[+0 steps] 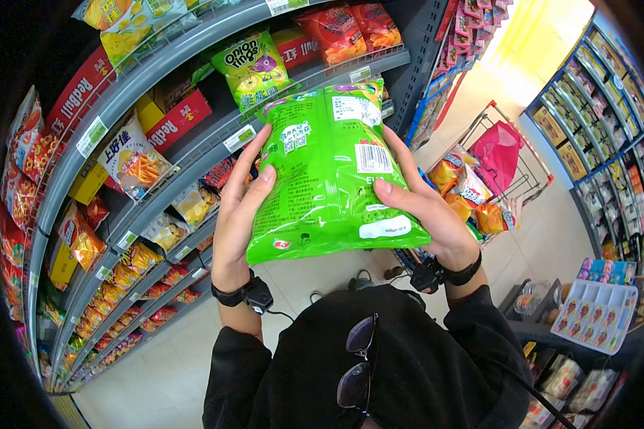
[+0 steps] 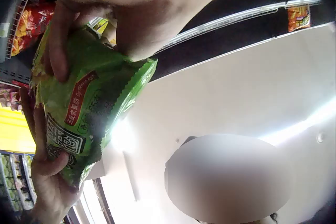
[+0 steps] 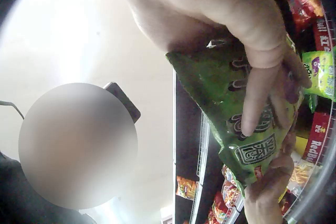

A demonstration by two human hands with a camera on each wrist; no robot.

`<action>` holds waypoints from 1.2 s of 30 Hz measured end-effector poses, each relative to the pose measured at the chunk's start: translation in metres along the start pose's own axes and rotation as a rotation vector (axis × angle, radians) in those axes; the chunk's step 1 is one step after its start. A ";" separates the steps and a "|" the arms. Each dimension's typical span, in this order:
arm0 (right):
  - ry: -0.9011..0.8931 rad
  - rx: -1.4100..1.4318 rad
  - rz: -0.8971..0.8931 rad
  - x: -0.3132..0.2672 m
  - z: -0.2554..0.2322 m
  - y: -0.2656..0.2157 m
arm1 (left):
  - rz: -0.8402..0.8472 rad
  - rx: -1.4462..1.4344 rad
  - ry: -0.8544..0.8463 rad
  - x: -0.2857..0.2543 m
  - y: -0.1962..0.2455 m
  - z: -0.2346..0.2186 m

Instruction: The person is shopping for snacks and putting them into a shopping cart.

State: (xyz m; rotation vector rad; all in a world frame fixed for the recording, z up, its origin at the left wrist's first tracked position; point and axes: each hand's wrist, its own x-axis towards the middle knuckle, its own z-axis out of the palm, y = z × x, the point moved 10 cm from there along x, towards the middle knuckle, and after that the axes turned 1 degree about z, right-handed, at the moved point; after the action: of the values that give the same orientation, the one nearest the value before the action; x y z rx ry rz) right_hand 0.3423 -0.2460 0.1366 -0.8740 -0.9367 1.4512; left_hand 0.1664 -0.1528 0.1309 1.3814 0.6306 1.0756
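Note:
A large green snack bag [image 1: 322, 179] is held up in front of the chest, its back with barcode and small print facing the head camera. The left hand [image 1: 242, 196] grips its left edge, thumb on the near face. On the opposite edge the right hand [image 1: 433, 207] holds it the same way, thumb below the barcode. The left wrist view shows the printed front of the bag [image 2: 79, 103] with fingers of the left hand [image 2: 105, 14] bent over it. In the right wrist view, fingers of the right hand [image 3: 247, 35] lie across the bag [image 3: 220, 87].
Shelves of snack bags curve along the left, with an onion rings bag [image 1: 252, 70] and Red Bull boxes [image 1: 179, 118] behind the held bag. A shopping cart [image 1: 526, 154] with snack bags and a pink bag stands at the right. More racks [image 1: 587, 107] line the far right.

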 end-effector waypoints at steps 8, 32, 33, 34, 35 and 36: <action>0.011 -0.041 -0.017 -0.004 0.007 0.002 | 0.008 0.003 -0.010 -0.007 0.007 -0.004; -0.044 -0.993 -0.541 0.122 0.099 0.073 | -0.144 -0.110 0.091 -0.003 -0.065 -0.145; -0.028 -0.974 -0.519 0.140 0.095 0.079 | -0.142 -0.049 0.084 0.011 -0.065 -0.155; -0.015 -0.952 -0.495 0.159 0.091 0.084 | -0.094 0.003 0.115 0.027 -0.065 -0.169; -0.004 -0.928 -0.470 0.178 0.086 0.092 | 0.003 0.195 0.170 0.041 -0.055 -0.184; -0.013 -0.920 -0.523 0.195 0.088 0.095 | 0.073 0.270 0.218 0.052 -0.051 -0.197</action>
State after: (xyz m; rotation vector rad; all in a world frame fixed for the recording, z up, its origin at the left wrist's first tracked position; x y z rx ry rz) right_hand 0.2079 -0.0614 0.0836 -1.1394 -1.7370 0.5346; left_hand 0.0273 -0.0094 0.0652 1.5391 0.9172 1.2449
